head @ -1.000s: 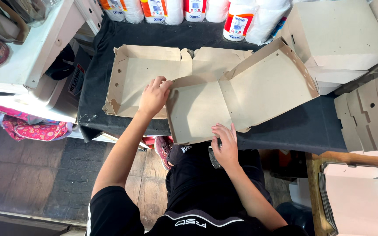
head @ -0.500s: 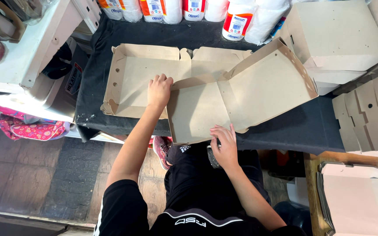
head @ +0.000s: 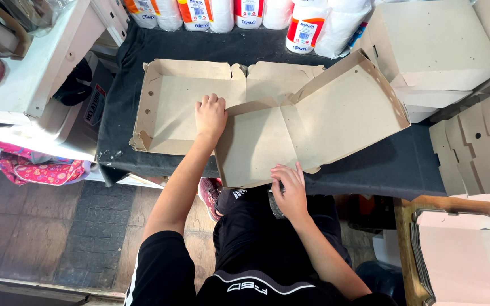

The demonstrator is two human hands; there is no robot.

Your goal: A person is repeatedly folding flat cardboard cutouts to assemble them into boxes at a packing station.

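Brown cardboard box point(head: 267, 122), half-folded, is pressed w/ left hand point(head: 210, 115) flat, fingers together; near edge is pinched by right hand point(head: 290, 190).

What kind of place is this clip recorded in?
Probably a small shop's packing corner: the left hand and right hand fold a cardboard box on a black-covered table, with flat box blanks and paper-roll packs nearby.

White bottles with red labels point(head: 304, 25) line the table's far edge, finished closed boxes point(head: 435, 48) stacked right (flat blanks point(head: 480, 147) beside them).
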